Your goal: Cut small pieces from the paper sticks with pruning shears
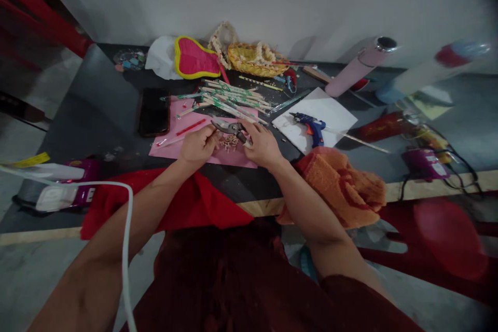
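My right hand (pixel 262 145) is shut on the handles of a pair of metal snips (pixel 230 128), whose jaws point left. My left hand (pixel 198 145) sits at the jaws with curled fingers, and I cannot tell whether it pinches something there. Just below the snips lies a small heap of cut wooden stick pieces (pixel 229 142), on a sheet of pink paper (pixel 202 154). Beyond the paper lies a bundle of green-patterned wooden sticks (pixel 229 97).
A blue glue gun (pixel 311 128) lies on a white board (pixel 317 119) to the right. A black phone (pixel 153 111) lies left of the paper. An orange towel (pixel 338 189) and a red cloth (pixel 167 202) drape the near edge. A white cable (pixel 126 228) crosses my left forearm.
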`<state>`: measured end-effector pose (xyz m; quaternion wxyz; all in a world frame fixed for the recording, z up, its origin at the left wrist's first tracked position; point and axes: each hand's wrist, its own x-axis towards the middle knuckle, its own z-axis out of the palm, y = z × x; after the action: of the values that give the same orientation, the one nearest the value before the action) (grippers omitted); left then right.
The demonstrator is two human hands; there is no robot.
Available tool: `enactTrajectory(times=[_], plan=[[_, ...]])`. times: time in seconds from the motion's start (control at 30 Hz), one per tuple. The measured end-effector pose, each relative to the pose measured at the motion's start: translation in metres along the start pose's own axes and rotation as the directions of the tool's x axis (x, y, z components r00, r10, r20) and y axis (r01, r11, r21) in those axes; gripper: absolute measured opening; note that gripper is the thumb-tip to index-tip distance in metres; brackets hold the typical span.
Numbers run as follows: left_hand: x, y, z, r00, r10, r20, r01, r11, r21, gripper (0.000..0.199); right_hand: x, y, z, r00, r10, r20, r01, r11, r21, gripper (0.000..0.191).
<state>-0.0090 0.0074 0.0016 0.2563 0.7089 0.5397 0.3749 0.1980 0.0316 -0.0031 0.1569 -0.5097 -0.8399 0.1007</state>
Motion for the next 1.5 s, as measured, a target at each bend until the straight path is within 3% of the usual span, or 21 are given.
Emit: enactTrajectory(times=[0.47, 0.9, 1.1, 1.5], plan=[[-0.001, -0.004, 0.006, 0.997, -0.007, 0.075, 0.011, 0.998, -0.058, 0.033, 0.0, 0.01, -0.006, 0.995, -0.06, 0.076, 0.059, 0.998, 0.019, 0.064], [0.0, -0.001, 0.002, 0.995, -0.062, 0.079, 0.07, 0.992, -0.103, 0.023, -0.003, -0.004, -0.006, 0.996, 0.029, 0.085, -0.023, 0.997, -0.072, 0.057], [0.0, -0.007, 0.003, 0.998, -0.045, 0.048, 0.045, 0.999, 0.017, 0.028, -0.003, -0.003, -0.003, 0.999, 0.024, 0.045, -0.021, 0.998, -0.064, 0.061], [0.0, -0.01, 0.006, 0.988, -0.041, 0.147, 0.038, 0.999, 0.03, 0.038, 0.0, 0.01, -0.007, 0.994, -0.019, 0.108, 0.028, 0.996, -0.083, 0.066]])
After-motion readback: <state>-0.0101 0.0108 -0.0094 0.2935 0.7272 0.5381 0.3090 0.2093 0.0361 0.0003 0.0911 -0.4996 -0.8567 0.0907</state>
